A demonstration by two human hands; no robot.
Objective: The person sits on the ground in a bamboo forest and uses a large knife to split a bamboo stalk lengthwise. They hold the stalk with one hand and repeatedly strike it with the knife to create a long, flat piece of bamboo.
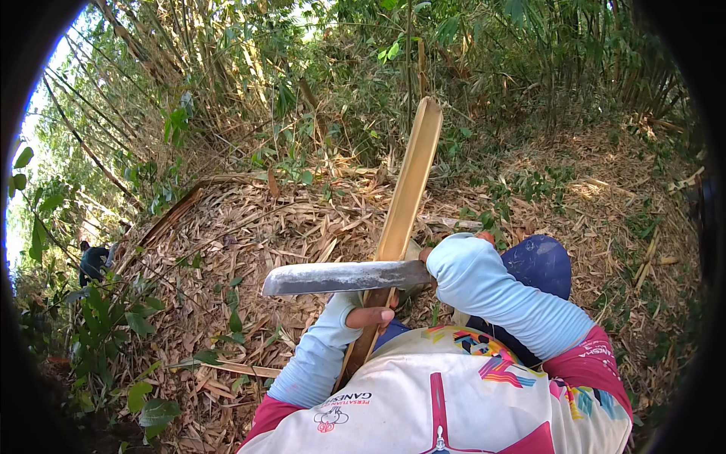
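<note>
A long split bamboo piece [408,185], its pale hollow inner face showing, slants from beside my body up and away to the right. My left hand [370,316] is closed around its lower part, the thumb lying across it. A machete [340,278] with a wide, worn grey blade lies level across the bamboo just above that hand, its tip pointing left. My right hand [428,261] grips the machete at its right end; the light blue sleeve hides most of the fingers and the handle. Whether the blade touches the bamboo I cannot tell.
Dry bamboo leaves [249,250] cover the sloping ground. Dense bamboo stems [204,68] stand behind. Green leafy plants [113,325] grow at the left. Farther off on the left a person [92,263] in dark clothing is bent over. My blue-clad knee [538,265] is beside my right arm.
</note>
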